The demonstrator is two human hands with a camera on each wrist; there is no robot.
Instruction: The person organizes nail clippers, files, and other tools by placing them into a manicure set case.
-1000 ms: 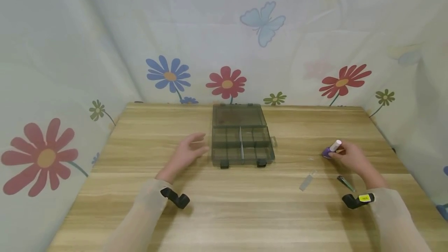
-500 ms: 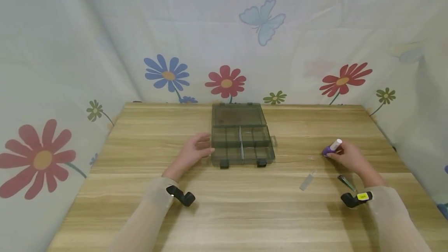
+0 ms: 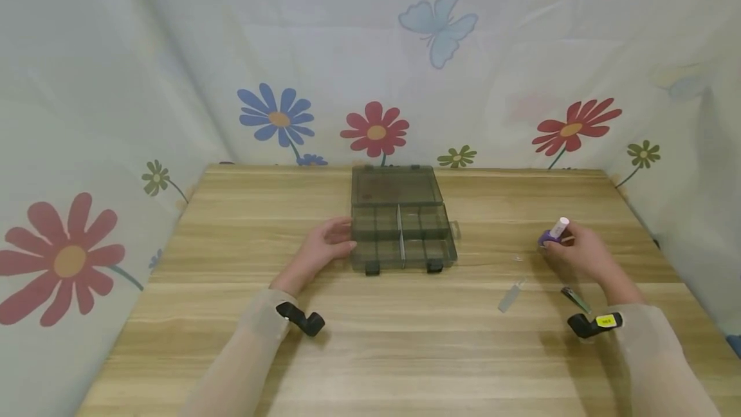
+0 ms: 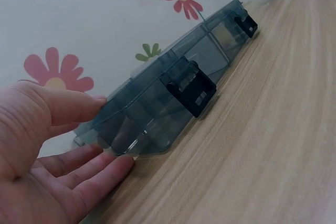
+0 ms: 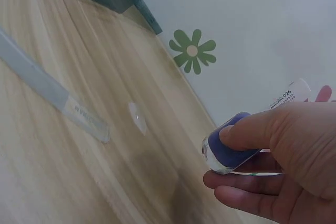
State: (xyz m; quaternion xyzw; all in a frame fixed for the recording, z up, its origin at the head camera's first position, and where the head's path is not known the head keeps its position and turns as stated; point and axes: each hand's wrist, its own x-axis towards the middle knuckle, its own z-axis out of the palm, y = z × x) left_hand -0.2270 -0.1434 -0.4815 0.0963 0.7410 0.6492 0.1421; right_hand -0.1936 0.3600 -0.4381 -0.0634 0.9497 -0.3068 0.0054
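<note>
My right hand (image 3: 581, 255) pinches a purple nail polish bottle (image 3: 547, 237) with a white cap, tilted and held low over the right of the table. In the right wrist view, thumb and fingers press the bottle (image 5: 231, 142) from both sides. My left hand (image 3: 321, 250) is at the left end of a smoky translucent compartment box (image 3: 403, 251), whose lid lies back. In the left wrist view, the thumb of the left hand (image 4: 58, 150) rests at the upper rim of the box (image 4: 152, 108), with fingertips at its lower corner.
Nail clippers (image 3: 576, 300) lie near my right wrist. Left of them is a flat grey strip with a clear end (image 3: 509, 298), and behind it a small clear piece (image 3: 518, 259). The wooden table (image 3: 405, 352) meets a flowered cloth (image 3: 492, 82) at the back.
My left hand has moved right to the box's left end and taken hold there. The nail polish bottle, held in my right hand, has risen slightly.
</note>
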